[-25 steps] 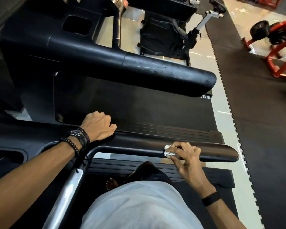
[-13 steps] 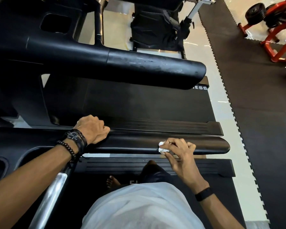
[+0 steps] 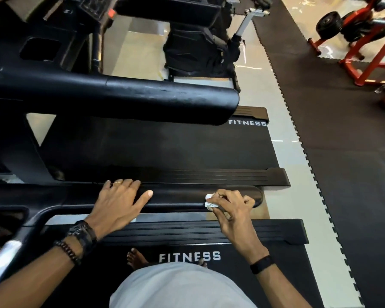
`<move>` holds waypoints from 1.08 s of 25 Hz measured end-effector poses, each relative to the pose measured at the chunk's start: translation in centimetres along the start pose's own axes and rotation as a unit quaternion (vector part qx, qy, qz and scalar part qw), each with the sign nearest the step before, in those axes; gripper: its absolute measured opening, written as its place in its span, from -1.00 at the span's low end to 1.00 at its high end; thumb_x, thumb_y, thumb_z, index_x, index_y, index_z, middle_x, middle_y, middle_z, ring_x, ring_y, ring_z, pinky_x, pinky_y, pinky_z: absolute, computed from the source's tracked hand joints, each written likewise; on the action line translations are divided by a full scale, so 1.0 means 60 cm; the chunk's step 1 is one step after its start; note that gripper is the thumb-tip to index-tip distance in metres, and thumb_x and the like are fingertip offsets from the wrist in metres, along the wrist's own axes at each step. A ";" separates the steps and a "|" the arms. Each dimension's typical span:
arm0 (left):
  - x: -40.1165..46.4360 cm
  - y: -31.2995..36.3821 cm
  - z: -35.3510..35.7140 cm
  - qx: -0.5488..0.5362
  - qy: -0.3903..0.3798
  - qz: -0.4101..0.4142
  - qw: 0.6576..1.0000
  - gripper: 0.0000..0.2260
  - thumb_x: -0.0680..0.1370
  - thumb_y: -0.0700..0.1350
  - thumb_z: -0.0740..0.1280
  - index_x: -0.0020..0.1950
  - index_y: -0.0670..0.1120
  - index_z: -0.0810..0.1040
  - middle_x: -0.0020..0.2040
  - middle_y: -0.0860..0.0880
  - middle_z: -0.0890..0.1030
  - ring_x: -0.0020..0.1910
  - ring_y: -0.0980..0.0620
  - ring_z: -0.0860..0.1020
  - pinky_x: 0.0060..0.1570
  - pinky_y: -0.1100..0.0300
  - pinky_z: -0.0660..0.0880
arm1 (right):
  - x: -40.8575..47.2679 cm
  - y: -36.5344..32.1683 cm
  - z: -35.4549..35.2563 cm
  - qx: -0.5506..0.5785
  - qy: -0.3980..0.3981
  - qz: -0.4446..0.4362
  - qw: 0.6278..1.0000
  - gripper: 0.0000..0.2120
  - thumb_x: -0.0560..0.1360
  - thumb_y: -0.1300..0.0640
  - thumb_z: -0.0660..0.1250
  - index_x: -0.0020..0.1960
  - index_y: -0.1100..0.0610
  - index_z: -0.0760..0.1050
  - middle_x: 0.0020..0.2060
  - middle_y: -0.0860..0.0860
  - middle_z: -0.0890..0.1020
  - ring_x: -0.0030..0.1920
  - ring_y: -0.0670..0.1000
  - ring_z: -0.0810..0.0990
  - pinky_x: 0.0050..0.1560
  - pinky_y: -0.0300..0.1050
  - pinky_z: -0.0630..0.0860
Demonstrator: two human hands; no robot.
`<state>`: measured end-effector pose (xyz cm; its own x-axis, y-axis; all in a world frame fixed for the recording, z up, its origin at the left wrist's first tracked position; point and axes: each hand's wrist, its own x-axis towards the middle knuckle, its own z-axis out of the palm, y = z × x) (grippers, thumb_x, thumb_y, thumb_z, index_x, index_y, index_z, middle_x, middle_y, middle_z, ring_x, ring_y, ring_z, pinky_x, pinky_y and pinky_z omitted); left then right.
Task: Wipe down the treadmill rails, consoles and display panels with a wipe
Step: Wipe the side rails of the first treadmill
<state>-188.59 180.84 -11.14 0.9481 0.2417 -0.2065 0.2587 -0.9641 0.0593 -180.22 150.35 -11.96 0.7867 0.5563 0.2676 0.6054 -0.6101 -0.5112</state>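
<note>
A black treadmill handrail [image 3: 178, 197] runs left to right across the lower middle of the head view. My right hand [image 3: 231, 207] presses a small crumpled white wipe [image 3: 210, 201] against the rail near its rounded right end. My left hand [image 3: 120, 201] lies flat on the same rail further left, fingers spread, with a ring on one finger and dark bracelets at the wrist. A second, thicker black rail [image 3: 142, 101] of the neighbouring treadmill crosses above. The console is out of sight.
Two treadmill belts marked FITNESS lie below the rails [image 3: 187, 150] [image 3: 189, 256]. Bare toes [image 3: 135, 258] rest on the near belt. Black rubber matting [image 3: 342, 152] covers the floor to the right, with red weight racks [image 3: 369, 52] at the far right. A black machine [image 3: 200, 52] stands at the top.
My left hand has opened from a closed grip to lying flat on the rail. My right hand with the wipe has slid right, closer to the rail's end. The camera has shifted.
</note>
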 end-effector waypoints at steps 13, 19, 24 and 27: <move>0.043 0.134 -0.005 -0.063 0.063 0.154 0.984 -0.48 0.59 0.13 0.01 0.13 -0.17 0.63 0.02 -0.02 0.65 0.00 -0.05 0.60 -0.04 0.03 0.52 | -0.042 0.044 -0.016 0.008 0.112 0.109 0.988 -0.72 0.51 0.21 0.44 0.13 -0.11 0.58 0.07 -0.22 0.53 0.04 -0.13 0.46 0.02 -0.07 0.15; 0.080 0.183 -0.020 -0.096 0.027 0.290 0.952 -0.52 0.60 0.15 0.03 0.24 -0.11 0.56 0.11 0.04 0.60 0.07 0.03 0.55 0.04 0.09 0.52 | -0.051 0.033 0.020 0.028 0.248 0.205 0.947 -0.70 0.51 0.22 0.44 0.16 -0.08 0.60 0.12 -0.16 0.55 0.12 -0.14 0.45 0.19 -0.09 0.21; 0.105 0.234 -0.017 -0.123 0.010 0.385 0.915 -0.56 0.61 0.11 0.04 0.32 -0.10 0.48 0.23 0.01 0.53 0.16 0.04 0.50 0.13 0.07 0.50 | -0.049 0.013 0.052 0.083 0.371 0.289 0.879 -0.73 0.59 0.23 0.31 0.22 0.04 0.65 0.22 -0.07 0.60 0.26 -0.06 0.52 0.24 0.12 0.40; 0.128 0.268 -0.015 -0.126 -0.003 0.437 0.890 -0.54 0.63 0.11 0.01 0.40 -0.09 0.42 0.33 -0.01 0.45 0.24 0.02 0.45 0.21 0.05 0.44 | -0.035 -0.008 0.070 0.178 0.439 0.369 0.800 -0.68 0.62 0.29 0.31 0.35 0.14 0.57 0.33 0.00 0.57 0.37 -0.10 0.50 0.40 -0.10 0.43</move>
<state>-176.98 167.30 -10.93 0.8063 -0.5911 0.0210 -0.5442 -0.7275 0.4179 -182.71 151.83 -15.68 0.7904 -0.5866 0.1764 -0.0129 -0.3038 -0.9526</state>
